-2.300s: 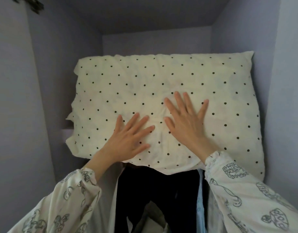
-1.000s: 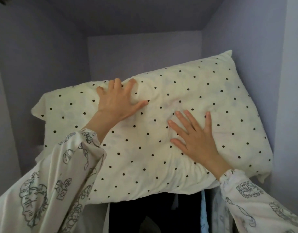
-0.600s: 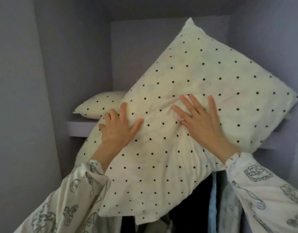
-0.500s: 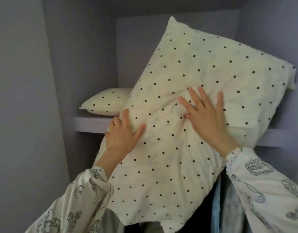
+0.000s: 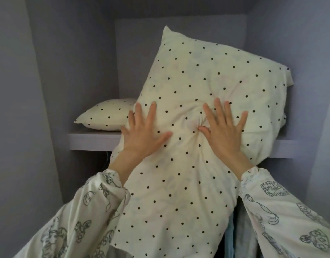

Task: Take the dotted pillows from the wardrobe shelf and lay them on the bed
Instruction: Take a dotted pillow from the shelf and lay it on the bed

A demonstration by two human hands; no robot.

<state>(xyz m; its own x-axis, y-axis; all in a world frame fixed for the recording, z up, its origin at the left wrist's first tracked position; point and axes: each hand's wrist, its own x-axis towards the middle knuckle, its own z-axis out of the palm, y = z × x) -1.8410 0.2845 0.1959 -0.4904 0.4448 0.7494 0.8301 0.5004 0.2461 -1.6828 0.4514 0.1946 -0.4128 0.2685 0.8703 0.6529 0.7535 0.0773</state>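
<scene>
Front pillow [image 5: 194, 164]: I record one cream pillow with black dots, tilted steeply, its upper corner high inside the wardrobe and its lower end hanging below the shelf edge, in front of the hanging clothes. Its right part leans over the shelf; whether it rests there I cannot tell.

Left hand [image 5: 143, 135]: I see it flat against the pillow's left edge, fingers straight and spread, thumb out to the right. It presses the fabric; nothing is curled round it.

Right hand [image 5: 223, 131]: laid on the pillow's middle, fingers straight and fanned upward. The cloth puckers at the thumb and forefinger, so I note a small pinch of fabric there; the rest of the hand presses flat.

Second pillow [image 5: 106, 116]: same dotted cover, lying flat on the shelf at the left, partly hidden behind the front pillow.

Shelf [image 5: 93, 140]: pale lilac board across the wardrobe; it holds the second pillow, and a further bit of dotted fabric shows at its right end behind the front pillow.

Wardrobe [image 5: 71, 62]: lilac side walls and back panel enclose the shelf compartment.

Lower compartment: hanging clothes [image 5: 238, 235], pale blue and grey, show below the shelf at the right.

Sleeves [image 5: 82, 220]: both arms wear white fabric printed with grey drawings.
</scene>
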